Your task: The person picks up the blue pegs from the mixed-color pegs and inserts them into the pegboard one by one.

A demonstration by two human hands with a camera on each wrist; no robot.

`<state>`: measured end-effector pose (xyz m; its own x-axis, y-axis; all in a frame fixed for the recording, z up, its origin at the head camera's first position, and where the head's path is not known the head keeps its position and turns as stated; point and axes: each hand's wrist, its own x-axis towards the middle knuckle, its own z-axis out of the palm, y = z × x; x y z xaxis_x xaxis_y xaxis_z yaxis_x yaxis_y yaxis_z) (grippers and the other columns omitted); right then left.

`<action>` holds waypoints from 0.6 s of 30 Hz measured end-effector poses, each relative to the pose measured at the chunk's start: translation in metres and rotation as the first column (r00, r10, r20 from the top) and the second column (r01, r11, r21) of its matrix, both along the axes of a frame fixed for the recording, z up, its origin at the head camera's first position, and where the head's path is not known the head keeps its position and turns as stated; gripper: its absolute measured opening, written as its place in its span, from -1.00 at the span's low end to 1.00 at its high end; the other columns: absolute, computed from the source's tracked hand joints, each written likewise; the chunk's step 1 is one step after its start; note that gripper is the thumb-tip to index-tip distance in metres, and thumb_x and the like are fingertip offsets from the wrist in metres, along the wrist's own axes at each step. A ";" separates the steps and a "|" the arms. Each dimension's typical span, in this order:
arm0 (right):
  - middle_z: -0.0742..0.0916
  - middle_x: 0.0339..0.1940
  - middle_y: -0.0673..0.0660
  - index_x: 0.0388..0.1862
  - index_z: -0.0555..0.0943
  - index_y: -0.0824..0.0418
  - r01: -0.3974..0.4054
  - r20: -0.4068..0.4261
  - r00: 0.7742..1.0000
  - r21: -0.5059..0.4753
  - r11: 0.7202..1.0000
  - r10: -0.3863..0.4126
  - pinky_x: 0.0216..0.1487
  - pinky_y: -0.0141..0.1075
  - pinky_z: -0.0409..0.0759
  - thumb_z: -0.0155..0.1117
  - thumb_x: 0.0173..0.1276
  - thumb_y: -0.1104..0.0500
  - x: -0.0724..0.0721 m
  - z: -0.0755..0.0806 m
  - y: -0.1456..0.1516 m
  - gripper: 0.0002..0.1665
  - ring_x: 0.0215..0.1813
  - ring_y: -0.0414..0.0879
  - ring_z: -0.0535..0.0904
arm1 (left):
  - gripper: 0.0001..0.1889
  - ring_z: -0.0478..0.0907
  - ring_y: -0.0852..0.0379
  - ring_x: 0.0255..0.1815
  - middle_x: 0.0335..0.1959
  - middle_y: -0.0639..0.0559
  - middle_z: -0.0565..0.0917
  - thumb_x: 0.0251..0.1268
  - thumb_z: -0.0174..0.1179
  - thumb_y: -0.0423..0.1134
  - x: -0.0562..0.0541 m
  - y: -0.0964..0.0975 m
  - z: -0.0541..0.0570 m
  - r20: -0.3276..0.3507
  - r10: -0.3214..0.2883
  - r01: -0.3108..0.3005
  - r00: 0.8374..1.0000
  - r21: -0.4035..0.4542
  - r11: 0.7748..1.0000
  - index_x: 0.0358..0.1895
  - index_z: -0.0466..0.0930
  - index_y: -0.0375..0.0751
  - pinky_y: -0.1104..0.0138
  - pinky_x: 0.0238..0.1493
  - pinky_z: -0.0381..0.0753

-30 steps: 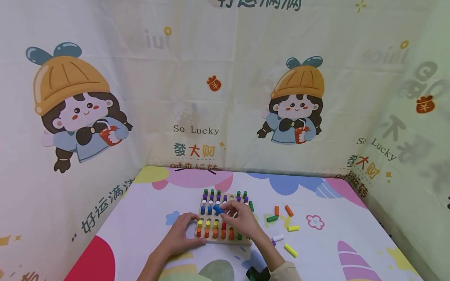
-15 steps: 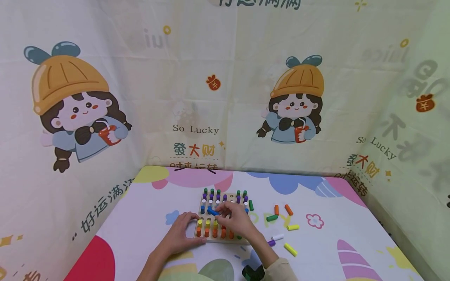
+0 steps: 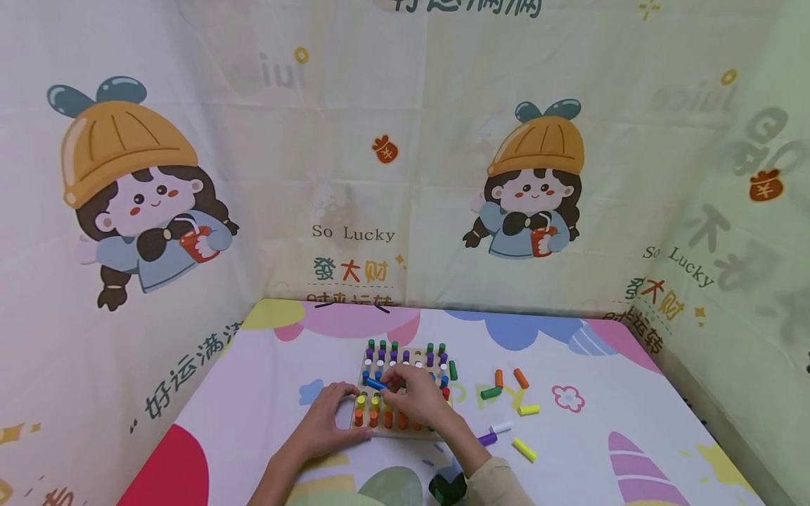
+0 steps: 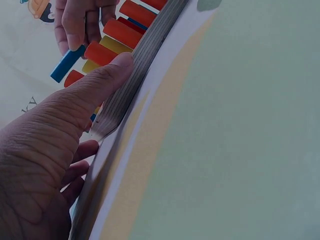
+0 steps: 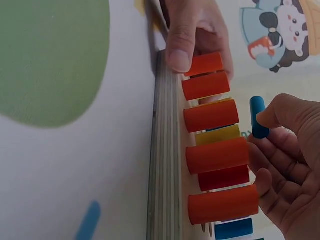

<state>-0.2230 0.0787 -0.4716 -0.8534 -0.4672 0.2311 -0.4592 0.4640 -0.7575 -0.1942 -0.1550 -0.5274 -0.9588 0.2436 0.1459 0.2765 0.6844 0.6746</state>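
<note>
A wooden pegboard (image 3: pixel 411 435) carries rows of green, purple, white, blue, red, yellow and orange pegs. My left hand (image 3: pixel 325 422) grips its near left corner, thumb (image 4: pixel 122 61) on the near edge and fingers along the left side. Over the board, my right hand (image 3: pixel 420 397) pinches a blue peg (image 5: pixel 258 117) between thumb and fingertips. In the head view that peg lies tilted, overlapping the left end of the blue row. Orange pegs (image 5: pixel 217 156) stand in the row closest to me. My right hand hides part of the middle and right rows.
Right of the board lie loose pegs: two orange (image 3: pixel 521 378), two yellow (image 3: pixel 524 450), a green peg (image 3: pixel 491 393), a white peg (image 3: pixel 500 427) and a purple peg (image 3: pixel 487 439). Another green peg (image 3: pixel 453 370) sits by the board's right edge. Printed cloth walls (image 3: pixel 418 211) enclose the table.
My right hand has moved left and slightly toward me over the board, carrying the blue peg to the left end of the blue row. My left hand keeps its place.
</note>
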 end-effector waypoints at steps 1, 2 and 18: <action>0.71 -0.28 -0.10 -0.12 0.67 0.15 0.003 -0.005 1.000 0.010 1.000 -0.003 -0.14 -0.46 0.64 0.41 0.38 0.19 -0.001 -0.001 -0.001 -0.86 -0.24 -0.29 0.59 | -0.23 0.42 -0.05 0.32 0.16 0.09 0.52 -0.05 0.49 0.38 0.000 0.000 0.000 -0.001 0.000 0.000 1.000 0.000 1.000 0.17 0.47 0.09 -0.17 0.38 0.41; 0.71 -0.28 -0.10 -0.13 0.67 0.15 0.007 -0.012 1.000 0.020 1.000 -0.007 -0.15 -0.45 0.64 0.41 0.37 0.20 -0.001 -0.001 -0.001 -0.86 -0.25 -0.29 0.59 | -0.23 0.41 -0.05 0.32 0.17 0.08 0.52 -0.05 0.49 0.38 0.000 0.000 0.000 -0.001 0.000 0.000 1.000 -0.003 1.000 0.18 0.47 0.09 -0.16 0.38 0.42; 0.71 -0.23 -0.10 -0.08 0.73 0.10 0.048 -0.069 0.997 0.220 0.974 -0.033 -0.13 -0.44 0.63 0.40 0.39 0.15 -0.004 0.003 -0.016 -0.84 -0.23 -0.26 0.57 | -0.23 0.42 -0.05 0.29 0.16 0.08 0.52 -0.04 0.49 0.36 -0.001 0.000 0.001 0.013 0.001 -0.001 1.000 0.002 1.000 0.19 0.47 0.07 -0.19 0.36 0.42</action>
